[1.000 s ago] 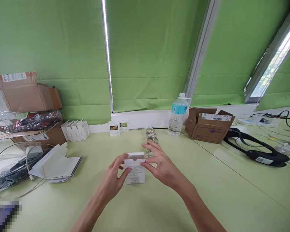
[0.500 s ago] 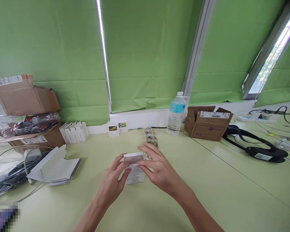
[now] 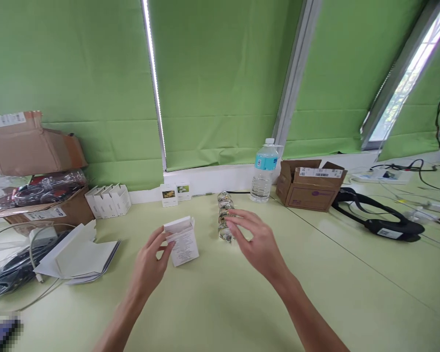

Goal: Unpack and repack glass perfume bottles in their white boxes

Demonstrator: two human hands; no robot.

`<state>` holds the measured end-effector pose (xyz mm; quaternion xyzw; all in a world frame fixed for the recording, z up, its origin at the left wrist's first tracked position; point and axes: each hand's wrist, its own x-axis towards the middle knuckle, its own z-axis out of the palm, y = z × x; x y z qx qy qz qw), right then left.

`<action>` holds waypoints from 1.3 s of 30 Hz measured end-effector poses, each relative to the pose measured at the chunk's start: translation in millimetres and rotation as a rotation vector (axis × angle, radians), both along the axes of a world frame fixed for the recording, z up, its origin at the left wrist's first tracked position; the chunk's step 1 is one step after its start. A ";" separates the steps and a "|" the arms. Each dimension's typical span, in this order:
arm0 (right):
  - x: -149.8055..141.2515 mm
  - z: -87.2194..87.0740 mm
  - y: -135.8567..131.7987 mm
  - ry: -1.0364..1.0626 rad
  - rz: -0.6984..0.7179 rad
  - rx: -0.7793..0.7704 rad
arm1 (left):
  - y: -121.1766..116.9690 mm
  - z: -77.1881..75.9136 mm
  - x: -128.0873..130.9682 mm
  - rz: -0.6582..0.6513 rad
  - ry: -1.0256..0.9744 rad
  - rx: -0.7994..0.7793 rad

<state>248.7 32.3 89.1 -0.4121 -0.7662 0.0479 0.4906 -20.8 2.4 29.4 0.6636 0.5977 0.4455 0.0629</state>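
Carton (image 3: 184, 246) | pinched at left edge by left grip (image 3: 150, 265) | right grip (image 3: 257, 242) half-open, at silvery packets (image 3: 223, 215), contact unclear

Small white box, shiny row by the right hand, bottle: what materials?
Small white box: likely thin card, matte; crisp folded edges. Shiny row: perhaps metallised film or foil; crinkled glints. Bottle: probably clear plastic, glossy; see-through body.

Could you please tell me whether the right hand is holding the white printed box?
No, the left hand holds the white printed box, with the right hand apart from it.
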 end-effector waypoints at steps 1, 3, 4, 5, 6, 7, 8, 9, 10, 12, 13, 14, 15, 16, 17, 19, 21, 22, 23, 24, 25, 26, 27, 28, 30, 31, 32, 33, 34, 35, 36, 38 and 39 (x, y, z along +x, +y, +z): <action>4.7 0.5 3.7 0.043 -0.034 -0.022 | 1.0 0.2 -1.6 0.001 -0.043 -0.009; 14.5 -0.7 11.7 0.092 -0.073 -0.081 | 1.9 0.6 -1.8 -0.002 -0.091 -0.014; 19.3 -2.5 16.0 0.105 -0.082 -0.116 | 1.9 0.8 -0.6 -0.001 -0.097 -0.022; 24.0 -5.1 20.4 0.110 -0.089 -0.156 | 1.7 0.9 1.0 0.002 -0.097 -0.033; 28.5 -8.5 24.9 0.105 -0.098 -0.201 | 1.3 0.9 2.9 0.006 -0.092 -0.043; 32.6 -12.4 29.4 0.085 -0.106 -0.254 | 0.9 0.6 4.6 0.013 -0.089 -0.047; 36.3 -16.7 33.8 0.053 -0.114 -0.311 | 0.5 0.1 6.1 0.024 -0.086 -0.044; 39.5 -21.2 38.0 0.016 -0.118 -0.366 | 0.4 -0.5 6.9 0.035 -0.083 -0.038; 42.1 -25.7 41.9 -0.018 -0.119 -0.411 | 0.7 -1.2 7.0 0.047 -0.080 -0.033; 45.5 -33.9 48.7 -0.061 -0.108 -0.465 | 2.6 -2.2 4.8 0.068 -0.080 -0.033; 46.3 -37.4 51.5 -0.069 -0.097 -0.476 | 4.5 -2.4 2.5 0.073 -0.086 -0.033; 46.7 -40.4 53.9 -0.074 -0.083 -0.484 | 6.9 -2.5 -0.3 0.075 -0.097 -0.030; 46.7 -42.8 55.9 -0.079 -0.068 -0.493 | 10.0 -2.6 -3.6 0.078 -0.113 -0.020; 46.5 -44.8 57.6 -0.083 -0.053 -0.501 | 13.5 -2.8 -6.9 0.079 -0.132 -0.009; 46.0 -46.2 58.9 -0.085 -0.038 -0.509 | 17.3 -3.4 -10.2 0.076 -0.155 0.001; 44.8 -48.2 60.6 -0.086 -0.005 -0.522 | 24.7 -6.0 -15.9 0.053 -0.218 0.007; 43.4 -49.5 61.7 -0.086 0.030 -0.531 | 30.5 -10.6 -19.7 0.010 -0.290 -0.018; 42.8 -50.2 62.4 -0.086 0.044 -0.534 | 32.4 -13.4 -20.8 -0.021 -0.319 -0.044; 42.2 -51.0 63.2 -0.086 0.055 -0.536 | 33.6 -16.2 -21.5 -0.056 -0.338 -0.080; 41.6 -52.0 64.3 -0.086 0.061 -0.537 | 34.1 -18.8 -21.9 -0.094 -0.346 -0.124; 41.1 -53.2 65.7 -0.086 0.062 -0.538 | 34.2 -21.3 -22.0 -0.132 -0.344 -0.167; 40.6 -54.4 67.2 -0.086 0.064 -0.539 | 34.0 -23.3 -22.1 -0.158 -0.335 -0.201; 40.2 -55.5 68.7 -0.086 0.066 -0.539 | 33.8 -25.1 -22.1 -0.172 -0.320 -0.222; 39.9 -56.5 70.3 -0.086 0.069 -0.539 | 33.7 -26.5 -22.3 -0.171 -0.300 -0.231; 39.7 -57.9 72.8 -0.081 0.078 -0.540 | 34.2 -29.2 -23.3 -0.141 -0.259 -0.226; 39.7 -58.2 73.8 -0.078 0.083 -0.541 | 34.9 -30.6 -24.2 -0.125 -0.244 -0.219; 39.8 -58.4 74.5 -0.075 0.087 -0.543 | 35.8 -32.1 -25.3 -0.114 -0.232 -0.215; 40.0 -58.4 75.0 -0.072 0.089 -0.545 | 36.8 -33.7 -26.4 -0.107 -0.221 -0.214; 40.3 -58.4 75.4 -0.071 0.091 -0.547 | 37.8 -35.2 -27.5 -0.101 -0.212 -0.213; 40.7 -58.3 75.7 -0.072 0.093 -0.548 | 38.5 -36.5 -28.2 -0.097 -0.201 -0.217; 41.3 -58.3 76.0 -0.074 0.095 -0.548 | 38.9 -37.2 -28.4 -0.088 -0.186 -0.227; 42.9 -58.3 76.5 -0.080 0.095 -0.546 | 37.8 -36.0 -26.5 -0.065 -0.147 -0.247; 43.8 -58.3 76.7 -0.085 0.095 -0.545 | 35.9 -33.7 -24.3 -0.045 -0.129 -0.242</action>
